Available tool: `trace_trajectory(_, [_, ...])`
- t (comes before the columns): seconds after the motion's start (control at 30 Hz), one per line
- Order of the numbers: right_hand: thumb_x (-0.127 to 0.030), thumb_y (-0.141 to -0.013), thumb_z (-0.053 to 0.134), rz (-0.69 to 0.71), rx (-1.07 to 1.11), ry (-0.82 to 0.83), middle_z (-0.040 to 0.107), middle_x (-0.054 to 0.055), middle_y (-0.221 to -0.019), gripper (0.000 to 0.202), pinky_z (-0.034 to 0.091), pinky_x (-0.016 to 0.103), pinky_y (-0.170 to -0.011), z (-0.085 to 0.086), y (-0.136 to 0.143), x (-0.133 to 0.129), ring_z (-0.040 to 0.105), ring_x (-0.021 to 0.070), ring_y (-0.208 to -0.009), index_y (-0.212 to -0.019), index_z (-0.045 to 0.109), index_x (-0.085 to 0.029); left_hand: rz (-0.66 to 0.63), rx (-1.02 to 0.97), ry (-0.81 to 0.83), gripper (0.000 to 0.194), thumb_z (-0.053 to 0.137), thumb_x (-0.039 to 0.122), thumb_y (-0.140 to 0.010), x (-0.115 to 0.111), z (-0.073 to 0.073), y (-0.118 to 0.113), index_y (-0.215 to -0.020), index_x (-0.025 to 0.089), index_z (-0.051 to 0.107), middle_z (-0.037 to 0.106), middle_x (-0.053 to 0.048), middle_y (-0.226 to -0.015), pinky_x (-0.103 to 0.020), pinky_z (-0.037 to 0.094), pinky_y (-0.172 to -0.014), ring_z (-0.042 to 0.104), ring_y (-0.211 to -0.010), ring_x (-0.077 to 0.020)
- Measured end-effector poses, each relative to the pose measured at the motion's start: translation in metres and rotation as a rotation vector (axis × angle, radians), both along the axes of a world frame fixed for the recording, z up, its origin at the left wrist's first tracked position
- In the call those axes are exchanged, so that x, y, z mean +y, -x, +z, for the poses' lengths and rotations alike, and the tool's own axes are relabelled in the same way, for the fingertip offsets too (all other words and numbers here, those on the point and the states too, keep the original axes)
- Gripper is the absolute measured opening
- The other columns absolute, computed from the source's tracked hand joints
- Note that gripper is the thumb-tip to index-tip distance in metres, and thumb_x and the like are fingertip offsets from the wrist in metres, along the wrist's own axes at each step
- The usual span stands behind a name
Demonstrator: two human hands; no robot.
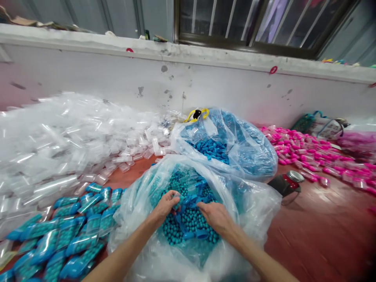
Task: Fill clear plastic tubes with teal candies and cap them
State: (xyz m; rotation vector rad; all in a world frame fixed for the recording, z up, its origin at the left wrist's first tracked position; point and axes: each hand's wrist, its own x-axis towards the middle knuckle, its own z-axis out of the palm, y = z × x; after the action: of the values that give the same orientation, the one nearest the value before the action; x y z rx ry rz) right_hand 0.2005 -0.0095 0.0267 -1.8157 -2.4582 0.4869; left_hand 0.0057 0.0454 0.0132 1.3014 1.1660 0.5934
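A large clear plastic bag point(138, 203) lies open before me, holding teal beads point(194, 221) with several blue caps point(190, 235) and clear tubes among them. Over the beads, my left hand point(168, 204) is closed in a pinch around what looks like a clear plastic tube, mostly covered by the fingers. My right hand point(216, 216) has its thumb and fingers pinched at the edge of a blue cap, close to the left hand. Bead-filled tubes with blue ends point(64, 231) are piled on the floor to the left.
Behind stands a second clear bag point(249, 145) of blue caps. A heap of clear tubes point(73, 133) spreads at left against the white wall point(111, 74). Pink-capped tubes point(311, 150) and a dark jar with a metal lid point(289, 180) sit right on the red floor point(320, 235).
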Motion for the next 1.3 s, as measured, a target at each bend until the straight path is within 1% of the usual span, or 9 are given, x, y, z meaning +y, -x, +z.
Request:
trace_trajectory(0.2, [-0.015, -0.087, 0.035, 0.113, -0.047, -0.079, 0.066, 0.003, -0.078, 0.024, 0.035, 0.022, -0.056, 0.007, 0.007, -0.001, 0.062, 0.0159, -0.072, -0.09, 0.058, -0.021, 0.039, -0.223, 0.203, 0.047, 0.058, 0.049, -0.063, -0.005, -0.004, 0.008, -0.094, 0.018, 0.042, 0.059, 0.001, -0.067, -0.017, 0.031, -0.037, 0.054, -0.044, -0.0095])
trace_trajectory(0.4, [-0.021, -0.085, 0.045, 0.026, -0.184, -0.027, 0.063, 0.009, -0.085, 0.014, 0.039, 0.025, -0.058, 0.007, 0.005, 0.003, 0.062, 0.0201, -0.074, -0.091, 0.057, -0.018, 0.061, 0.108, 0.205, 0.024, 0.049, 0.041, -0.071, -0.005, -0.011, 0.018, -0.073, 0.017, 0.047, 0.055, 0.004, -0.059, -0.019, 0.027, -0.037, 0.048, -0.038, -0.0084])
trace_trajectory(0.53, [-0.012, -0.084, 0.04, -0.101, -0.131, 0.044, 0.061, 0.016, -0.093, 0.02, 0.042, 0.029, -0.064, -0.013, 0.02, 0.006, 0.062, 0.0237, -0.079, -0.095, 0.056, -0.013, 0.087, 0.175, 0.155, 0.019, 0.062, 0.018, -0.061, 0.007, -0.019, 0.003, -0.053, 0.018, 0.044, 0.04, 0.007, -0.042, -0.019, 0.027, -0.044, 0.049, -0.045, -0.0113])
trace_trajectory(0.67, [-0.012, -0.082, 0.042, -0.135, 0.062, 0.063, 0.063, 0.015, -0.092, 0.016, 0.042, 0.029, -0.074, -0.023, 0.023, 0.019, 0.06, 0.0222, -0.088, -0.091, 0.056, -0.013, 0.059, 0.077, 0.151, 0.023, 0.063, 0.007, -0.055, 0.019, -0.024, -0.026, -0.048, 0.018, 0.044, 0.042, 0.004, -0.045, -0.021, 0.031, -0.052, 0.052, -0.058, -0.014])
trace_trajectory(0.8, [-0.018, -0.085, 0.038, -0.152, 0.198, 0.093, 0.064, 0.005, -0.077, 0.018, 0.044, 0.021, -0.06, -0.024, 0.007, 0.029, 0.061, 0.0136, -0.067, -0.088, 0.056, -0.015, -0.027, -0.141, 0.26, 0.015, 0.063, 0.021, -0.061, 0.017, -0.027, -0.038, -0.065, 0.017, 0.05, 0.048, 0.005, -0.052, -0.023, 0.037, -0.052, 0.048, -0.049, -0.0112])
trace_trajectory(0.9, [-0.02, -0.085, 0.037, -0.197, 0.406, 0.099, 0.062, 0.0, -0.073, 0.024, 0.043, 0.019, -0.049, -0.025, -0.005, 0.028, 0.056, 0.0104, -0.053, -0.101, 0.055, -0.018, -0.052, -0.323, 0.325, 0.03, 0.065, 0.034, -0.063, 0.011, -0.025, -0.03, -0.081, 0.019, 0.048, 0.054, 0.003, -0.064, -0.027, 0.044, -0.057, 0.052, -0.053, -0.0113])
trace_trajectory(1.07, [-0.013, -0.079, 0.039, -0.11, 0.31, -0.077, 0.058, 0.006, -0.089, 0.036, 0.044, 0.026, -0.074, -0.025, -0.01, 0.014, 0.057, 0.0167, -0.083, -0.105, 0.062, -0.023, -0.035, -0.479, 0.351, 0.044, 0.068, 0.041, -0.063, 0.006, -0.016, -0.013, -0.094, 0.02, 0.045, 0.06, -0.001, -0.073, -0.023, 0.043, -0.056, 0.058, -0.063, -0.0126])
trace_trajectory(1.17, [-0.009, -0.078, 0.035, -0.035, 0.154, 0.02, 0.062, 0.007, -0.088, 0.043, 0.042, 0.028, -0.076, -0.021, -0.01, 0.01, 0.058, 0.0185, -0.085, -0.109, 0.061, -0.024, 0.009, -0.505, 0.336, 0.043, 0.068, 0.039, -0.064, 0.002, -0.011, -0.006, -0.094, 0.018, 0.045, 0.062, -0.002, -0.072, -0.018, 0.038, -0.051, 0.059, -0.065, -0.012])
trace_trajectory(1.3, [-0.012, -0.078, 0.035, -0.066, 0.284, 0.158, 0.064, 0.006, -0.097, 0.039, 0.039, 0.026, -0.079, -0.015, -0.013, 0.018, 0.057, 0.0178, -0.09, -0.103, 0.063, -0.02, -0.014, -0.464, 0.31, 0.042, 0.064, 0.042, -0.067, -0.005, -0.009, -0.001, -0.094, 0.018, 0.043, 0.063, -0.001, -0.071, -0.016, 0.034, -0.043, 0.06, -0.056, -0.0117])
